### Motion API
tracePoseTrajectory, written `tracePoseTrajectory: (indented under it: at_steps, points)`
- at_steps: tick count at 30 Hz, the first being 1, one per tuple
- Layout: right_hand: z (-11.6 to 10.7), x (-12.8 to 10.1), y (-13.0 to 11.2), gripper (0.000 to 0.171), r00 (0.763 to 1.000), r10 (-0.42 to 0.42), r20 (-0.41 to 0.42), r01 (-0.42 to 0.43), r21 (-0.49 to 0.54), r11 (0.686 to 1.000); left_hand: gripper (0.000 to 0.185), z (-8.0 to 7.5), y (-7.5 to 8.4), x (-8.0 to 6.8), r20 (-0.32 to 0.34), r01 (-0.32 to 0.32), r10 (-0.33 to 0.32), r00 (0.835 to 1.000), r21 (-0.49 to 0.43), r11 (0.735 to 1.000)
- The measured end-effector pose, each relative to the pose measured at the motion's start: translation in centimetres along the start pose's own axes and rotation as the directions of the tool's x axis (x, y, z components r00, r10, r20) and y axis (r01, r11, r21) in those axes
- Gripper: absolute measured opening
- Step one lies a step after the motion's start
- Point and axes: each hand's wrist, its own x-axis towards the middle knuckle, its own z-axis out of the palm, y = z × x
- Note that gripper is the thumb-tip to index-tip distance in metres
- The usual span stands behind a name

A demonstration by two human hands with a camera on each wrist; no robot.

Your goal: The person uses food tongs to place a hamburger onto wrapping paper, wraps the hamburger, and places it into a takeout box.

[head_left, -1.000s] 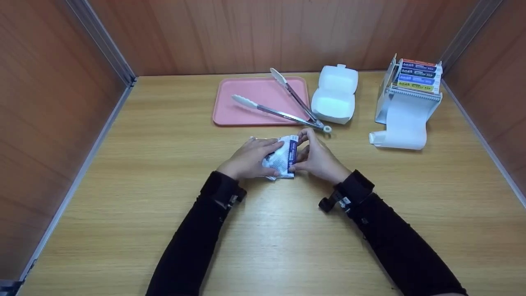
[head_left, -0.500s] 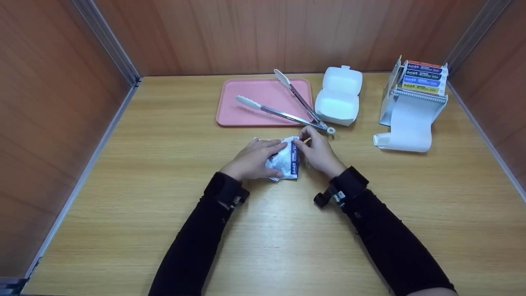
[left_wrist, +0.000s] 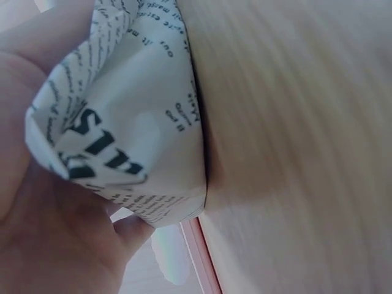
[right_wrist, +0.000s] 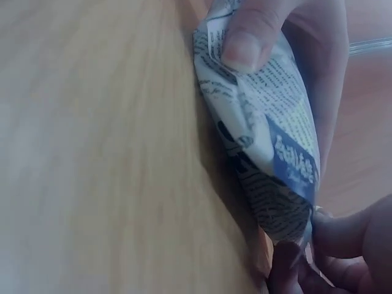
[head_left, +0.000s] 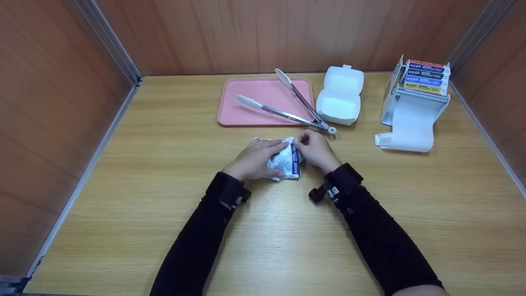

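A package wrapped in newsprint-patterned paper (head_left: 283, 165) lies on the table between the two hands. Along its right edge runs a dark blue label (right_wrist: 293, 159) with white lettering. From the left, the left hand (head_left: 258, 158) grips the package, fingers spread over its top and thumb on the near side. At the far right corner the right hand (head_left: 317, 149) pinches the paper between thumb and fingers. Close up in the right wrist view, the paper narrows to a folded tip at those fingertips. The left wrist view shows a folded, pointed end of the wrapper (left_wrist: 141, 122) beside the palm.
Behind the hands, metal tongs (head_left: 285, 117) lie spread across a pink tray (head_left: 236, 88), their ring end past its front right corner. An opened white foam box (head_left: 339, 106) stands to the right. A label dispenser (head_left: 388, 100) with a hanging paper strip (head_left: 413, 131) is farther right.
The right hand has moved its thumb from the package's near right edge to the far right corner, where it now pinches the paper. The left hand keeps its hold.
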Motion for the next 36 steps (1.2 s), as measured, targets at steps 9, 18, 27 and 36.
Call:
tracePoseTrajectory:
  at_steps: [9,18,27,36]
  points:
    - [0.3,-0.2,-0.7,0.016,0.998,0.04,-0.045,-0.046,-0.125,0.991,0.096,0.1,0.1,0.0,-0.001,0.002,-0.002,1.0,0.016,1.0]
    - [-0.7,-2.2,-1.5,0.018,0.954,-0.28,-0.107,0.255,-0.199,0.946,0.094,0.1,0.1,0.0,-0.001,0.002,-0.002,1.0,0.005,1.0]
    - [-1.0,-3.8,-1.4,0.07,0.909,-0.197,0.367,0.341,-0.382,0.859,0.098,0.0,0.1,0.3,0.012,-0.005,0.005,1.0,0.017,1.0]
    - [-2.1,-3.1,-0.3,0.095,0.84,-0.219,0.496,0.405,-0.306,0.861,0.102,0.0,-0.1,0.1,0.004,0.004,-0.004,1.0,0.008,1.0]
